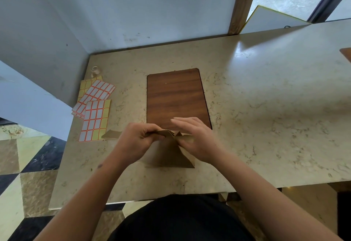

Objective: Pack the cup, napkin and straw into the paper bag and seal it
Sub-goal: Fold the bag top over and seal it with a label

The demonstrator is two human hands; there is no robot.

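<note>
A brown paper bag (167,155) stands on the marble counter near its front edge, its top folded over. My left hand (138,140) pinches the folded top from the left. My right hand (193,138) holds the fold from the right, thumb under it and fingers stretched flat above. One corner of the fold (111,134) sticks out to the left of my left hand. No cup, napkin or straw shows anywhere; whatever is inside the bag is hidden.
A dark wooden board (176,96) lies just behind the bag. Several label sticker sheets (95,106) lie at the counter's left edge, with peeled backing curls (94,70) behind them. The wall closes the back and left. A wooden corner (346,53) shows far right.
</note>
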